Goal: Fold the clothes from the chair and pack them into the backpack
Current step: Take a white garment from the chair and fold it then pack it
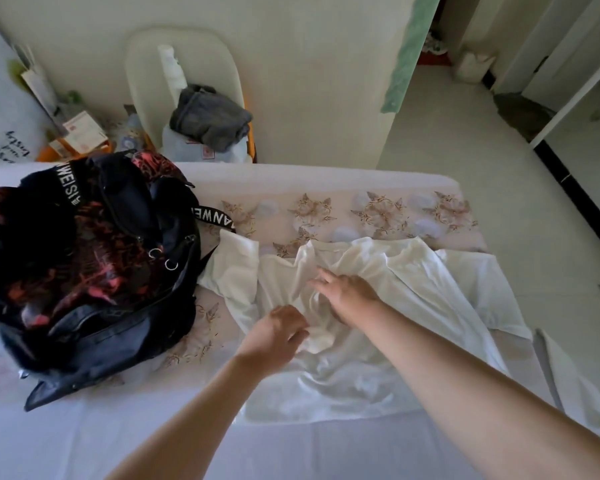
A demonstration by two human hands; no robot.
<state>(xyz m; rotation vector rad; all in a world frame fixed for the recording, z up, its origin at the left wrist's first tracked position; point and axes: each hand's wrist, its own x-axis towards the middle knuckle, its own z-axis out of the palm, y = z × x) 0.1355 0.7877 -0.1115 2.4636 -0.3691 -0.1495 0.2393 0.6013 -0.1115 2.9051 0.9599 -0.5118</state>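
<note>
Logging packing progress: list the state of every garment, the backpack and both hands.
white shirt: spread on the bed, unfolded, middle bunched
grey garment: heaped on the chair
backpack: on the bed, top gaping
left hand: fingers curled at the bunch
right hand: fingers spread on the white shirt

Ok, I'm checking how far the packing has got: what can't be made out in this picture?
Head view only:
- Inside of the backpack: its own dark folds hide whether anything is packed.
- Pile on the chair: the grey garment covers what lies beneath.
- Left hand: seen from behind, so whether it pinches the white shirt is unclear.
- Middle of the white shirt: the right hand and forearm cover it.
</note>
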